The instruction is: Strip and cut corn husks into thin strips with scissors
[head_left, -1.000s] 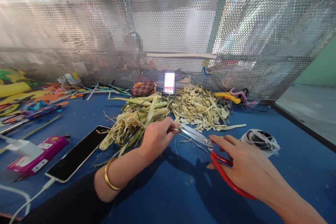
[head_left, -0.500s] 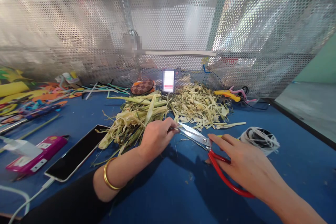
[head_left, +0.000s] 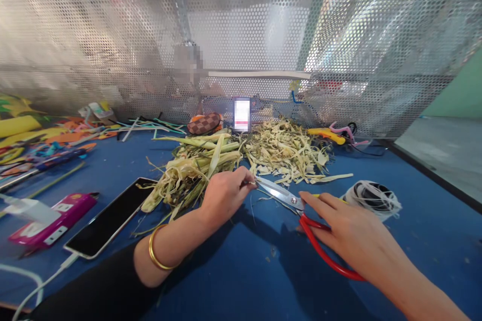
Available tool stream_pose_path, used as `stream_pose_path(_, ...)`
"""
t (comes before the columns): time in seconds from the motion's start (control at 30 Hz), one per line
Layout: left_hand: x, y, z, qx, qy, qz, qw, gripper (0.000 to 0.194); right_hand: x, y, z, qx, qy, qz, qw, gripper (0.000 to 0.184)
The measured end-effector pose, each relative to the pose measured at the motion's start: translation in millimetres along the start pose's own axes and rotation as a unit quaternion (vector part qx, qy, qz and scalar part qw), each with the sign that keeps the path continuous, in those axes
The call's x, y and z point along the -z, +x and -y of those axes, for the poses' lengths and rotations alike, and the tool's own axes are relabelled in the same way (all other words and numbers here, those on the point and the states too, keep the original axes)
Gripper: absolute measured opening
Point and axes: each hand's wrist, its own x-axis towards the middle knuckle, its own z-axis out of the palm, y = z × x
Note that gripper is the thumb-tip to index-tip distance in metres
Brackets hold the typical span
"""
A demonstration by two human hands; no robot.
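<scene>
Red-handled scissors point(head_left: 280, 194) are in my right hand point(head_left: 350, 223), its fingers around the handles. The blades look closed, and their tips point up and left to the fingers of my left hand point(head_left: 228, 190). Those fingers are pinched together on a small pale piece that I cannot make out clearly. Just beyond my left hand lies a bundle of pale, dried plant stalks point(head_left: 196, 165). A heap of cut pale-green plant scraps point(head_left: 288, 148) lies behind the scissor tips. Thin strands rest on the blue table under the blades.
A black-screened phone point(head_left: 109, 218) on a cable and a magenta power strip point(head_left: 56, 220) lie at the left. Right of my right hand is a coil of white cord point(head_left: 372, 198). A yellow tool point(head_left: 327, 135) and a checkered pouch point(head_left: 204, 124) lie along the perforated metal screen point(head_left: 248, 25).
Hardly anything differs. Both hands and the scissors keep nearly the same place, and the whole view has shifted very slightly.
</scene>
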Motion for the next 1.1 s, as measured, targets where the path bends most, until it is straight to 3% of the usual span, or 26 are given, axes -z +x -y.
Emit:
stream_pose_path(0.3, 0.1, 0.2, -0.7, 0.053, -0.061, 0.006, 0.997, 0.004, 0.4, -0.5, 0.9, 0.004, -0.003, -0.015, 1.0, 0.037)
stream_pose_path(0.43, -4.4, 3.3, 0.1, 0.139, -0.189, 0.02, 0.972, 0.01, -1.5, 0.4, -1.3, -0.068, 0.009, 0.005, 0.998, 0.035)
stream_pose_path(0.63, -5.7, 8.9, -3.7, 0.291, -0.435, 0.045, 0.851, 0.016, -12.3, -0.3, -13.5, -0.18, 0.011, 0.068, 0.981, 0.036)
stream_pose_path(0.77, -4.2, 8.4, -6.0, 0.376, -0.547, 0.059, 0.746, 0.023, -14.0, 0.8, -14.6, -0.161, 0.012, 0.148, 0.976, 0.034)
stream_pose_path(0.9, -4.6, 7.6, -7.6, 0.432, -0.624, 0.041, 0.65, 0.018, -11.3, 4.0, -9.7, -0.106, 0.056, 0.169, 0.978, 0.027)
stream_pose_path(0.97, -4.2, 7.6, -9.1, 0.438, -0.642, 0.033, 0.628, 0.015, -11.3, 4.5, -7.6, -0.083, 0.078, 0.173, 0.978, 0.028)
stream_pose_path(1.1, -2.1, 7.8, -13.7, 0.434, -0.652, 0.04, 0.62, 0.011, -11.0, 2.3, -4.2, -0.069, 0.076, 0.204, 0.974, 0.031)
